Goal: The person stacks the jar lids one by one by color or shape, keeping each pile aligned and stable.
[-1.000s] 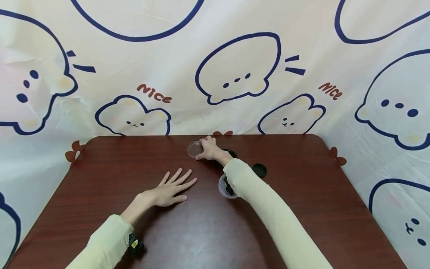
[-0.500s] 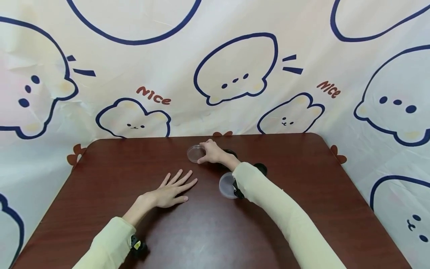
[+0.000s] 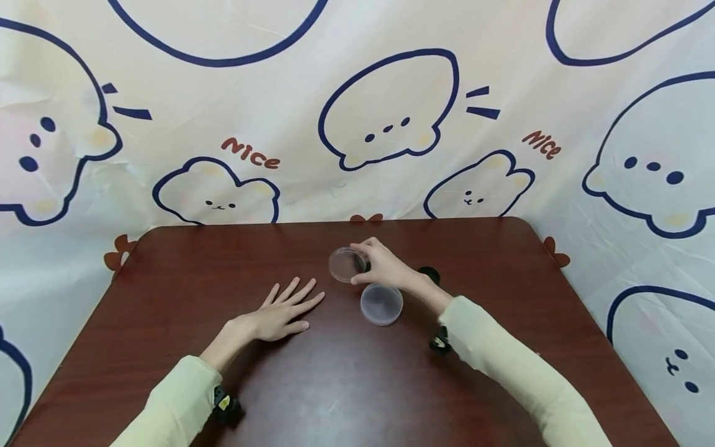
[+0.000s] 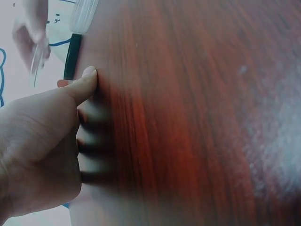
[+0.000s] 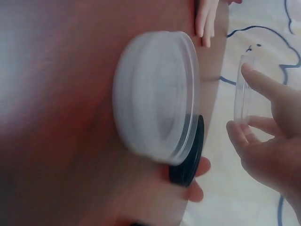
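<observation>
We see the fingers of the right hand (image 3: 385,266) clamped on the rim of a clear disc (image 3: 342,265), the thumb at one edge and other fingertips at the opposite one. In the right wrist view, we find the disc raised above the worktop (image 3: 313,397) and apart from everything on it. The fingers of the left hand (image 3: 274,323) are straight and spread well apart, resting on the worktop, palm down.

Just beside the right hand, on the side nearer the person, we see a clear round tub (image 3: 382,305) standing on the worktop. Beyond the tub lies a black disc (image 5: 186,174); in the head view we make out only a dark part of it through the clear disc. We notice a second black disc (image 3: 429,273) to the right, near the right wrist and partly hidden by it.

Further out, we see pale sleeves (image 3: 519,366) on both arms and a small dark device (image 3: 226,406) below the left cuff. Around the reddish-brown worktop, we have a cream cloth (image 3: 301,112) printed with blue-outlined cartoon animals and the word "Nice" in brown-red letters.
</observation>
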`<state>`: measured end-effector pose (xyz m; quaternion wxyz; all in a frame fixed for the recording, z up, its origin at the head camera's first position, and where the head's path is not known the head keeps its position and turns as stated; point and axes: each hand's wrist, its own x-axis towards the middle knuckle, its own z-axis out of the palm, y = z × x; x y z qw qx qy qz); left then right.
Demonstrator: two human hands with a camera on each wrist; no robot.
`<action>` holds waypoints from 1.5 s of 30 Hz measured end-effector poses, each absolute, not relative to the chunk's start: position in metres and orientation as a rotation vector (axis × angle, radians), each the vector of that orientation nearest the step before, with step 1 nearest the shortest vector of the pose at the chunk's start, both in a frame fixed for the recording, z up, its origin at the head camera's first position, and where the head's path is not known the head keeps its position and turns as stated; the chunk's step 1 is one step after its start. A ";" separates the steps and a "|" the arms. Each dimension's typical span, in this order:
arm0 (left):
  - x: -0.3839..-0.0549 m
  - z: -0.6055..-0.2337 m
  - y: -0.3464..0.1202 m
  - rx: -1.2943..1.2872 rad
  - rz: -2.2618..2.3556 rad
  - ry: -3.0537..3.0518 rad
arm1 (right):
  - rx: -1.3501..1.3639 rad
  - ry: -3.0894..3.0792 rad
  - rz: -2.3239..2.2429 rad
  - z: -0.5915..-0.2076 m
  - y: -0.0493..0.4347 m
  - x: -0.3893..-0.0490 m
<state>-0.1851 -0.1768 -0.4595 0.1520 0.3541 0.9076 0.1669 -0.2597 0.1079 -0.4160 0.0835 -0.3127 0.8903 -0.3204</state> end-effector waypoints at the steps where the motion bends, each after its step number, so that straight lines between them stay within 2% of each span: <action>1: -0.185 -0.459 -0.177 1.025 0.485 2.605 | -0.933 2.661 -0.974 -0.416 0.116 -0.254; 7: -0.183 -0.457 -0.179 1.061 0.525 2.614 | -0.936 2.708 -0.956 -0.418 0.150 -0.224; 15: -0.185 -0.458 -0.176 1.031 0.535 2.604 | -0.906 2.756 -0.879 -0.429 0.169 -0.203; 23: -0.187 -0.465 -0.177 1.014 0.535 2.592 | -0.904 2.773 -0.893 -0.439 0.175 -0.199; 35: -0.182 -0.450 -0.175 1.022 0.553 2.590 | -0.907 2.729 -0.959 -0.449 0.177 -0.195; 45: -0.182 -0.452 -0.175 1.028 0.559 2.594 | -0.907 2.718 -0.980 -0.451 0.177 -0.194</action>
